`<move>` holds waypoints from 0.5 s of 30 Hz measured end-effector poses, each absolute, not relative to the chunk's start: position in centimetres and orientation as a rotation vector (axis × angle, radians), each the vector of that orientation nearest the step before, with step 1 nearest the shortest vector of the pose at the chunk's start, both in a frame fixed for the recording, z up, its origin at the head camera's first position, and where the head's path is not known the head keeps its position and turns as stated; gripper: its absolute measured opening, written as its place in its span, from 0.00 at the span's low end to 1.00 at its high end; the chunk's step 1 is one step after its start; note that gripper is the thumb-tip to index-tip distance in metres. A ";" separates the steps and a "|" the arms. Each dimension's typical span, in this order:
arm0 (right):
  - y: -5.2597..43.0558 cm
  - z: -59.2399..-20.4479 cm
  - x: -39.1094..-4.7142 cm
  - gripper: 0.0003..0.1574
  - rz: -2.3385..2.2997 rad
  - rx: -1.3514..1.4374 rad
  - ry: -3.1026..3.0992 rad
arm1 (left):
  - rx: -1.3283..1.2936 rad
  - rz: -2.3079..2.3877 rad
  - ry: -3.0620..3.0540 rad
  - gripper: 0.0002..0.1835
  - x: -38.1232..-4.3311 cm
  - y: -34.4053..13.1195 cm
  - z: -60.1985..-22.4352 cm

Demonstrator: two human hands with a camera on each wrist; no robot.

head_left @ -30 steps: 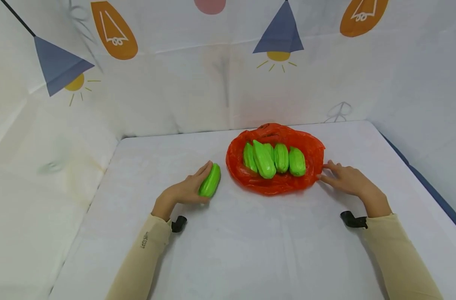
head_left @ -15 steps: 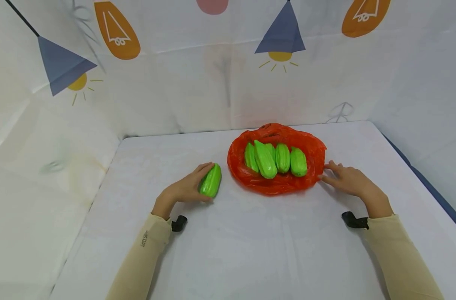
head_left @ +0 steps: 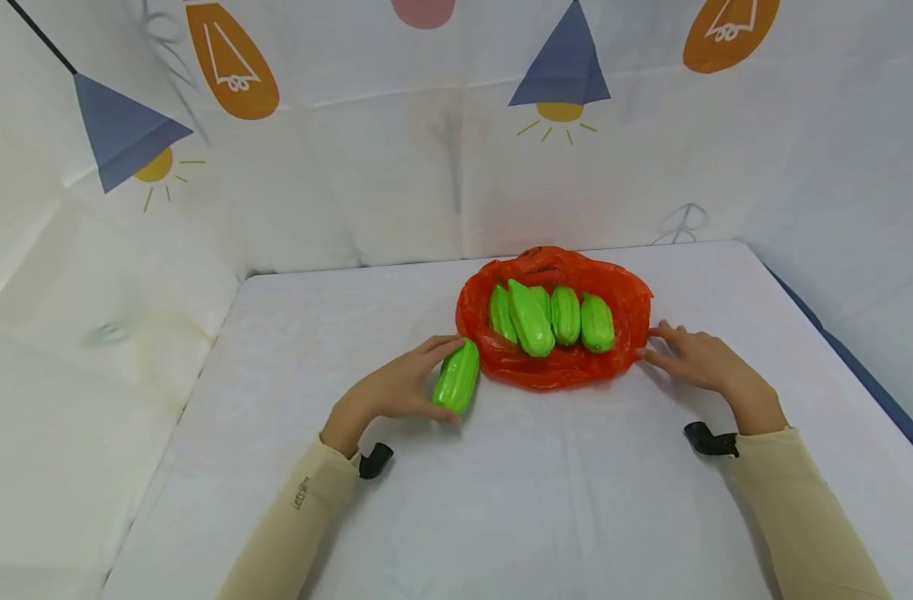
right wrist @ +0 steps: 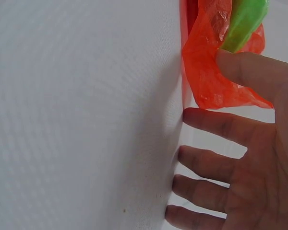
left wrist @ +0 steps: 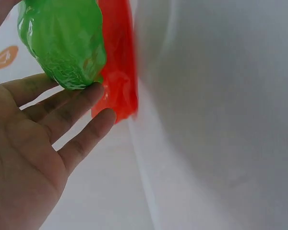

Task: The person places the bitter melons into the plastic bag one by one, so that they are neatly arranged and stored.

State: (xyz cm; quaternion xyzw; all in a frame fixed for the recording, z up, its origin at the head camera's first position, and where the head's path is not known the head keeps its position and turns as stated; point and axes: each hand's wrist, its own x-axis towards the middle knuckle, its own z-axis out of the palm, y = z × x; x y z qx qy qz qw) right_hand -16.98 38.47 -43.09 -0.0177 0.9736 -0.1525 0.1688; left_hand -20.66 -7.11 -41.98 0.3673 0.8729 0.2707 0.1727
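My left hand [head_left: 400, 385] holds a glossy, ribbed green gourd [head_left: 456, 377] between thumb and fingers, at the left edge of a red plastic bag [head_left: 531, 377]. In the left wrist view the blunt end of that gourd [left wrist: 65, 43] shows, with the fingers along its underside and the red bag [left wrist: 117, 62] behind. Several similar green gourds [head_left: 531, 321] lie side by side in the bag, whose mouth is spread wide. My right hand [head_left: 700, 360] rests at the bag's right edge, fingers spread. In the right wrist view its thumb touches the red plastic [right wrist: 209, 72] and its fingertips meet the tabletop.
A white cloth covers the table [head_left: 516, 500]. White fabric walls [head_left: 351, 183] printed with lamps and bulbs rise behind and to the left, with another at the right. Black wrist cameras [head_left: 376, 460] sit at both cuffs.
My left hand has moved right with the green gourd, from apart on the table to the bag's left edge. The right hand and the bag have stayed in place.
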 end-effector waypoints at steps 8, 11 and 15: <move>38.3 -43.0 -16.8 0.56 -0.433 -0.041 2.763 | 1.092 0.720 2.476 0.58 -19.9 -6.5 -41.8; 38.3 -42.9 -16.8 0.56 -0.433 -0.042 2.765 | 1.095 0.712 2.482 0.58 -20.0 -6.5 -41.8; 38.2 -42.8 -16.8 0.55 -0.431 -0.049 2.773 | 1.088 0.701 2.489 0.58 -19.9 -6.5 -41.8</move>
